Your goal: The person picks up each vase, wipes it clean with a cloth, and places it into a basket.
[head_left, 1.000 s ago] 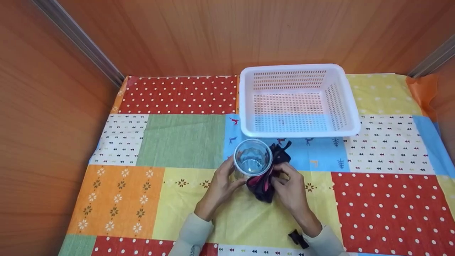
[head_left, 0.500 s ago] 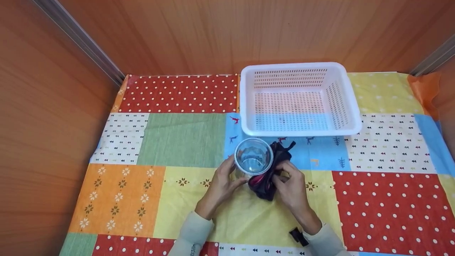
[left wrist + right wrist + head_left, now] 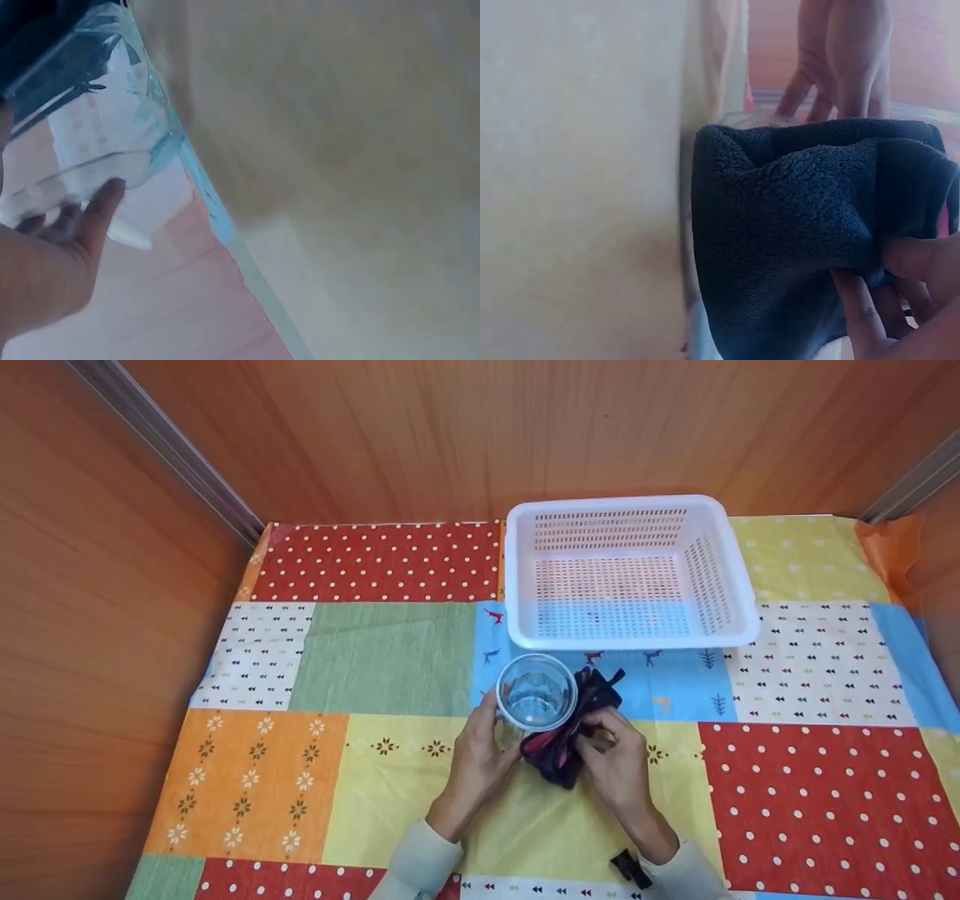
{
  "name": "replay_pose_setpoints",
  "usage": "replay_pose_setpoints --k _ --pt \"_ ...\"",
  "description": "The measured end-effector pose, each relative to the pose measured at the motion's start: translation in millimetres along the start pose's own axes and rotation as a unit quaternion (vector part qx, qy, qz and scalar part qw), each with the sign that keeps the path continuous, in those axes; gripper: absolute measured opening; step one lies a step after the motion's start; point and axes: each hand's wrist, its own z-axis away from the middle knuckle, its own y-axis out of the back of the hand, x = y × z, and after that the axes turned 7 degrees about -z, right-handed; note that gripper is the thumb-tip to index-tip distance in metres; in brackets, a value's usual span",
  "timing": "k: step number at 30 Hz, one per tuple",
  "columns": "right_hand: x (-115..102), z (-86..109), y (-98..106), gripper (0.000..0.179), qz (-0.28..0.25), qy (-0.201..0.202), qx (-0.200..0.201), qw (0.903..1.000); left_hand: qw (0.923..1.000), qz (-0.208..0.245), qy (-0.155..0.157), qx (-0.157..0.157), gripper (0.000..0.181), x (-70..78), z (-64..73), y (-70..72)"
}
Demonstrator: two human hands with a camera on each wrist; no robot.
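A clear glass cup point(image 3: 535, 694) stands mouth up in front of the basket, and my left hand point(image 3: 478, 750) grips it round its left side. The left wrist view shows fingers point(image 3: 101, 210) against the clear wall of the cup. At the cup's right side is a bunched dark towel point(image 3: 559, 757) with a pinkish-red part showing. My right hand point(image 3: 616, 757) pinches the towel between thumb and fingers, close against the glass. In the right wrist view the fuzzy towel point(image 3: 787, 217) covers most of the cup, and the left hand point(image 3: 847, 60) shows behind it.
A white perforated plastic basket point(image 3: 632, 643) sits just beyond the cup. A patchwork tablecloth point(image 3: 382, 656) covers the table, with wood-grain panels point(image 3: 420, 442) at the back and sides. A small black strap point(image 3: 630, 868) lies beside the right sleeve.
My left hand and forearm have shifted slightly right while holding the cup. The towel in my right hand has moved a little along the cup's side. The basket stays where it was.
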Motion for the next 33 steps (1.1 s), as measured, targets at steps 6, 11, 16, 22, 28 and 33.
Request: replay_pose_setpoints --k 6,11,16,22,28,33 --pt "-2.9 2.7 -4.0 0.022 -0.004 0.032 0.027 0.9991 0.9988 -0.024 0.022 0.037 0.085 14.4 -1.8 -9.1" --pt "-2.3 3.9 -2.9 0.029 0.01 0.024 0.024 0.9994 0.9986 0.03 0.014 -0.04 0.087 6.5 -8.9 5.4" --pt "-2.4 4.9 -1.9 0.038 0.009 0.012 0.027 0.9995 0.9813 0.115 0.02 -0.153 0.083 -4.5 -23.6 25.5" --pt "-1.4 4.6 -2.5 0.029 0.004 0.048 0.018 0.9987 0.9715 0.153 0.038 -0.177 0.066 -8.4 -32.0 29.2" --pt "-0.5 2.5 -2.4 0.023 -0.022 0.072 0.005 0.9971 0.9834 0.124 0.026 -0.13 0.072 -7.5 -26.3 25.8" --pt "-1.2 -1.2 -1.3 0.02 -0.019 0.06 0.005 0.998 0.9867 0.111 -0.006 -0.118 0.082 -7.1 -25.2 22.5"
